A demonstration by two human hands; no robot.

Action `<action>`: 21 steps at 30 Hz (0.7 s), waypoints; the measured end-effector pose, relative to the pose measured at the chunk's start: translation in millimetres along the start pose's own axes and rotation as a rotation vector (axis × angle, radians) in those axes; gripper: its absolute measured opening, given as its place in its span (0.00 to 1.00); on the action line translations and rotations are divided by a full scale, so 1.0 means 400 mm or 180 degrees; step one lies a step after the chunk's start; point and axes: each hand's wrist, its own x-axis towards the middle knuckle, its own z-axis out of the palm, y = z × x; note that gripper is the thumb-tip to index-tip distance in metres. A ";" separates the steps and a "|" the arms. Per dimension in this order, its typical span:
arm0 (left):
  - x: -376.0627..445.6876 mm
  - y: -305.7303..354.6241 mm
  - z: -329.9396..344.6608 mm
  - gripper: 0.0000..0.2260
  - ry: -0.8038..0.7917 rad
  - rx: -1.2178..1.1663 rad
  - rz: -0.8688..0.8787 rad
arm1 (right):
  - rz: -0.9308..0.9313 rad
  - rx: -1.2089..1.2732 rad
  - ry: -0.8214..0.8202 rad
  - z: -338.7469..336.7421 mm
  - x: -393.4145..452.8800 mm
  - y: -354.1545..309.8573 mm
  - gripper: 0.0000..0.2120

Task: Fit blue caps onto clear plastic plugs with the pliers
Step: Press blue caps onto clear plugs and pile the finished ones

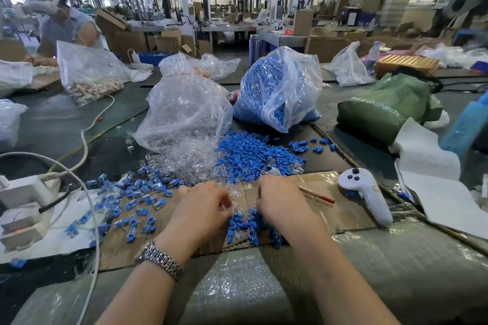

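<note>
Both my hands are down over the cardboard sheet (311, 192) on the desk (396, 272), close together. My left hand (203, 208) has its fingers curled at a clear plastic plug (235, 194), though I cannot tell whether it truly pinches one. My right hand (280, 200) is curled too, with the metal nose of the pliers (272, 171) poking out beyond it, so I judge I am gripping their handles. Loose blue caps (250, 155) and clear plugs (190, 158) spill from their bags just ahead, and capped pieces (137, 200) lie scattered to my left. These parts look tiny, light, hard and slick; I would pinch each by its sides and squeeze gently, as thin clear plastic may crack. The green bag (388, 105) reads "ChaPanda".
</note>
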 end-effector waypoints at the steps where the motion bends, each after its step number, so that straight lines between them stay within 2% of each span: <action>1: 0.001 -0.001 0.002 0.07 0.0089 -0.0032 -0.0011 | -0.0028 0.0036 0.0016 0.000 0.000 -0.001 0.05; 4: 0.000 -0.007 0.003 0.08 0.0438 -0.0474 -0.0032 | -0.0115 0.0316 0.0083 -0.001 0.003 0.001 0.05; 8: -0.007 -0.014 -0.005 0.06 0.0692 -0.1357 -0.0218 | -0.0219 0.1363 0.0033 -0.021 -0.001 0.002 0.04; 13: -0.022 -0.040 -0.020 0.01 0.0511 -0.3297 -0.0761 | -0.0413 0.2025 0.0322 -0.053 -0.023 -0.016 0.04; 17: -0.027 -0.059 -0.024 0.06 0.0157 -0.4808 -0.0866 | -0.0642 0.2317 0.0303 -0.069 -0.037 -0.029 0.04; 21: -0.035 -0.055 -0.023 0.12 -0.0069 -0.5320 -0.0754 | -0.0800 0.2174 0.0252 -0.065 -0.040 -0.045 0.03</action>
